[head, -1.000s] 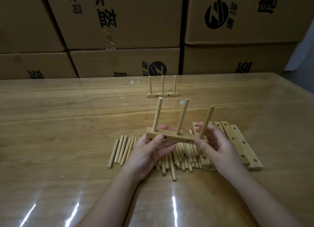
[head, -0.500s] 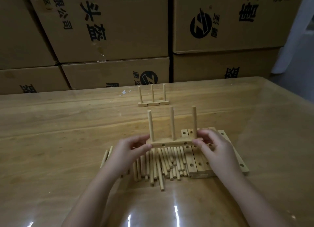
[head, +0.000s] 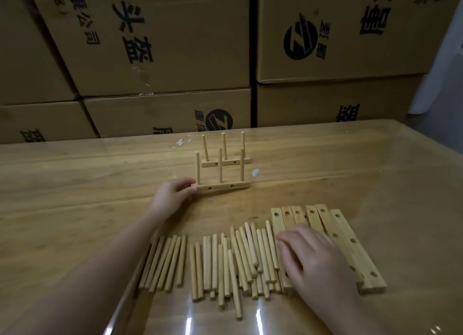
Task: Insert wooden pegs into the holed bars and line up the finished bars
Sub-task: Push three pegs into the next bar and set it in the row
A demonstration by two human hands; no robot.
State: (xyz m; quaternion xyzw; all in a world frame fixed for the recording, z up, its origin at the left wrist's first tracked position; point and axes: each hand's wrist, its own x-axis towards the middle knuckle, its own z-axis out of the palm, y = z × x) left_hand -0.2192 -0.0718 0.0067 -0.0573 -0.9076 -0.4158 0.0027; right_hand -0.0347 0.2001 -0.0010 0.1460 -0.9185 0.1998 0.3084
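Stacked cardboard cartons [head: 150, 46] stand well beyond both hands, behind the desk [head: 75, 184] that carries everything. The right hand [head: 315, 257] lies flat, fingers loosely spread, on a row of empty holed bars [head: 348, 249], probably to take the next one. Loose wooden pegs [head: 225, 259] lie between the forearms, in easy reach. The left hand [head: 172, 196] pinches the left end of a finished bar [head: 220, 187] with three upright pegs. It stands parallel to and just nearer than another finished bar [head: 230, 162], seemingly to square the line.
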